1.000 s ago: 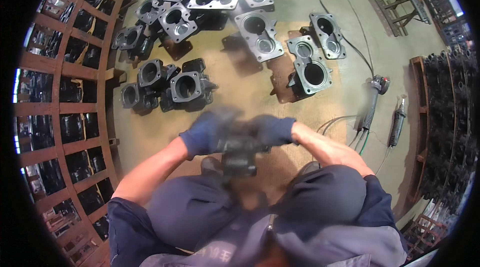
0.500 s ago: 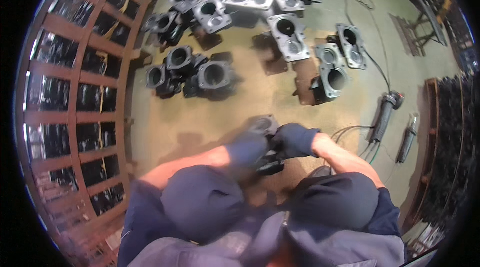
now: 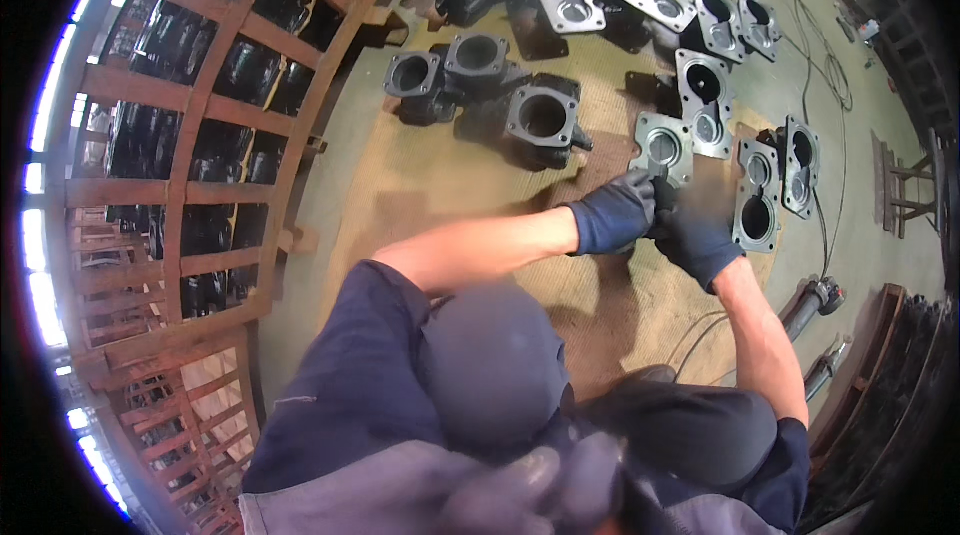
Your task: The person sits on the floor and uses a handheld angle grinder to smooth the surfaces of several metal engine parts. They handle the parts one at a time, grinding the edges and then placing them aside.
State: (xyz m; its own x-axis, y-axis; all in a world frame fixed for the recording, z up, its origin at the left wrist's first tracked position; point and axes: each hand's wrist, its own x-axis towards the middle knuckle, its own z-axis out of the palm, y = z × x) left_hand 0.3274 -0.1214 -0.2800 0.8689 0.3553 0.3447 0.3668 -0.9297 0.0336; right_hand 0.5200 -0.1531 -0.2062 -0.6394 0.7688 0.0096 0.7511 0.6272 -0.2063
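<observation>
Between my gloved hands is a dark metal casting with a machined grey flange plate (image 3: 677, 164) facing up. My left hand (image 3: 612, 213) is closed on its near left side, beside the flange. My right hand (image 3: 703, 233), partly blurred, closes round its near right side. The casting's lower body is mostly hidden by the gloves. Just beyond it stands a similar casting with a two-hole flange (image 3: 720, 85), which it may touch; I cannot tell. Right of my right hand stands another two-hole casting (image 3: 760, 160).
Three dark round-mouthed castings (image 3: 525, 140) stand left of my hands, and several flanged castings (image 3: 545, 5) are grouped farther back. An angle grinder (image 3: 803, 310) and a slim power tool (image 3: 825, 367) lie at right with cables. A brown slatted crate (image 3: 180, 190) borders the left.
Both hands have carried the casting away from my knees toward the other castings, my arms reaching farther out. The view has turned, so the surroundings sit farther right in it.
</observation>
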